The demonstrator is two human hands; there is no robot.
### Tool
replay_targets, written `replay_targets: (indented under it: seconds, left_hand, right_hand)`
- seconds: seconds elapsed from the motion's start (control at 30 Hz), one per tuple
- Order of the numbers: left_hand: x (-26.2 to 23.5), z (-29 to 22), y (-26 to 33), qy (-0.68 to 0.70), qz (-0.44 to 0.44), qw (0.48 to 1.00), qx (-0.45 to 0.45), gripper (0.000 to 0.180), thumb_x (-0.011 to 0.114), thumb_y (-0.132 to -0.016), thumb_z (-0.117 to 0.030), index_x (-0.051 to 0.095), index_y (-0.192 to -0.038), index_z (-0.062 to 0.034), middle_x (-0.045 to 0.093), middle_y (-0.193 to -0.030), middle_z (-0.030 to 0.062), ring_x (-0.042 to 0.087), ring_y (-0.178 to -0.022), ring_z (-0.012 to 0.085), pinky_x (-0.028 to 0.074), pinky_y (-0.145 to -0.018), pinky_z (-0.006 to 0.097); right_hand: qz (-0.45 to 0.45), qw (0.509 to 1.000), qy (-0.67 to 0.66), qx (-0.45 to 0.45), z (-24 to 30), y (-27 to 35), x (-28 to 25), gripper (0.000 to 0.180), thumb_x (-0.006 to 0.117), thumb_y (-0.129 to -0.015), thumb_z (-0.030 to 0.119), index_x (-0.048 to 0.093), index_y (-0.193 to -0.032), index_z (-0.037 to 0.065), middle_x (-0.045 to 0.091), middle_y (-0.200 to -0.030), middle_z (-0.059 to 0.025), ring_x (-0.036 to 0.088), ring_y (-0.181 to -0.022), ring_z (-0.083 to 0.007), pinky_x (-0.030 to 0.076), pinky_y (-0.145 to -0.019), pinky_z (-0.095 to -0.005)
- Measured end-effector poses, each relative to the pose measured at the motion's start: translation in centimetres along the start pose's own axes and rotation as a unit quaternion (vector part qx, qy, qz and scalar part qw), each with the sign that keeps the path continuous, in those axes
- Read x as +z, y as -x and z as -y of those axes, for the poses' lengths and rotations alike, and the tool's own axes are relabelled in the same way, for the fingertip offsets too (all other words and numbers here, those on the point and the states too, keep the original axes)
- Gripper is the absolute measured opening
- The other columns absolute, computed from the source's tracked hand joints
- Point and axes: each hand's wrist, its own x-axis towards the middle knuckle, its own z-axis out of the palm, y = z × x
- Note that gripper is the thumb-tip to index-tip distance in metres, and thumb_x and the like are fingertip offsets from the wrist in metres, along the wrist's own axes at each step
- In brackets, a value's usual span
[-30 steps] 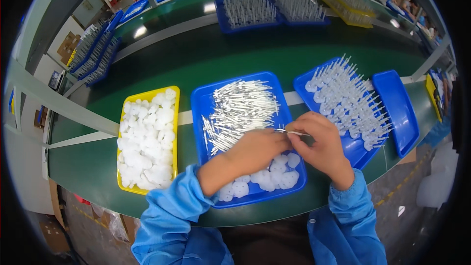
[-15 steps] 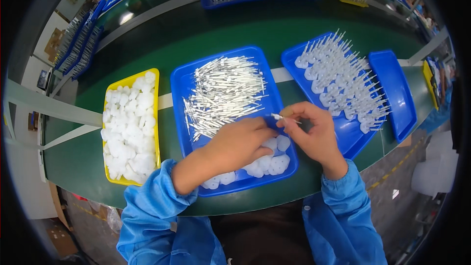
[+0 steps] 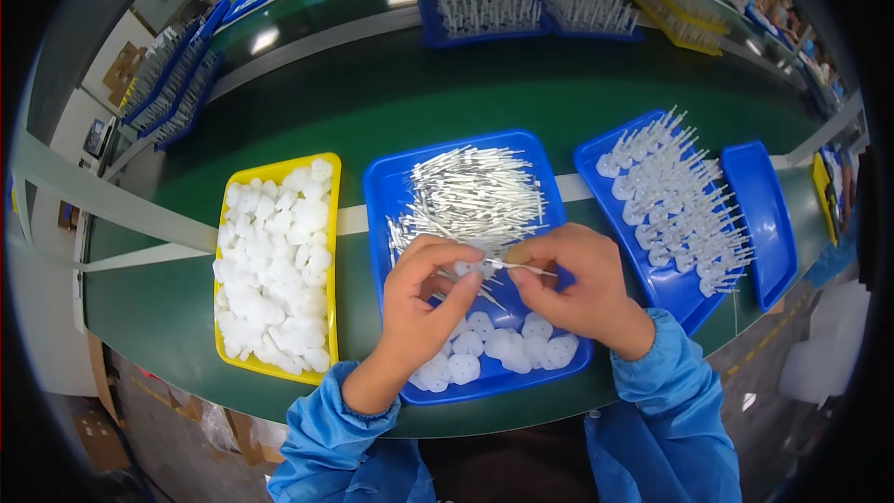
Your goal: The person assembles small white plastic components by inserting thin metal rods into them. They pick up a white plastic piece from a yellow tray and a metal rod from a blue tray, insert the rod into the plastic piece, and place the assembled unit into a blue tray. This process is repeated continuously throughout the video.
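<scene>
Above the near half of the middle blue tray (image 3: 374, 188), my two hands meet. My left hand (image 3: 421, 296) is closed in a pinch on a small translucent white plastic disc (image 3: 473, 268). A thin white rod (image 3: 531, 269) is pinched in my right hand (image 3: 575, 281), its inner end at the disc. Whether the rod has entered the disc I cannot tell. Beneath, the tray holds a heap of loose white and silvery rods (image 3: 480, 188) on its far side and several white discs (image 3: 515, 350) along its near side.
At left stands a yellow tray (image 3: 333, 224) piled with white discs. To the right, a blue tray (image 3: 684, 312) holds rows of discs with upright rods, beside another blue tray (image 3: 762, 224). More rod-filled trays (image 3: 489, 9) stand at the back; stacked blue trays (image 3: 177, 98) stand far left.
My left hand has risen from the near part of the tray and now holds a disc. My right hand has brought its rod to it. The whole view has shifted slightly.
</scene>
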Motion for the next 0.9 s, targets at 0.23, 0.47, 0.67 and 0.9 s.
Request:
replay_targets:
  seconds: [0.23,0.47,0.67,0.9]
  left_hand:
    - [-0.3,-0.2,0.6,0.054,-0.044,0.995,-0.073,0.044,0.076,-0.1,0.008,0.07,-0.143,-0.0009,0.061,-0.123,0.0057,0.072,-0.112,0.0135,0.063,-0.079,0.022]
    - [-0.6,0.1,0.6,0.056,-0.057,0.993,-0.084,0.043,0.074,-0.101,0.009,0.073,-0.143,-0.0011,0.059,-0.125,0.0069,0.071,-0.118,0.0148,0.065,-0.082,0.022]
    - [-0.5,0.4,0.4,0.027,-0.075,0.996,-0.048,0.04,0.072,-0.102,0.01,0.075,-0.14,-0.0017,0.061,-0.131,0.0085,0.072,-0.112,0.0133,0.065,-0.081,0.022]
    - [-0.2,0.4,0.6,-0.034,-0.058,0.997,-0.032,0.04,0.074,-0.1,0.01,0.078,-0.138,-0.0039,0.073,-0.135,0.0134,0.073,-0.109,0.0118,0.064,-0.081,0.023]
  right_hand:
    - [0.0,0.997,0.069,-0.031,-1.3,0.2,2.3,0.021,0.089,-0.083,0.01,0.083,-0.103,0.01,0.07,-0.068,0.0,0.066,-0.057,-0.0176,0.049,-0.061,-0.0346]
    - [0.009,0.998,0.068,0.0,-1.2,0.8,2.4,0.021,0.09,-0.085,0.009,0.085,-0.105,0.008,0.067,-0.065,-0.0015,0.066,-0.055,-0.0182,0.048,-0.058,-0.0337]
    - [0.015,0.998,0.045,0.033,-1.1,1.1,2.3,0.019,0.089,-0.086,0.008,0.085,-0.105,0.007,0.068,-0.065,-0.0025,0.066,-0.055,-0.0181,0.048,-0.055,-0.0332]
    - [0.03,0.989,-0.023,0.14,0.3,1.1,2.9,0.011,0.087,-0.093,0.01,0.083,-0.103,0.005,0.071,-0.066,-0.0055,0.065,-0.052,-0.0149,0.046,-0.051,-0.0298]
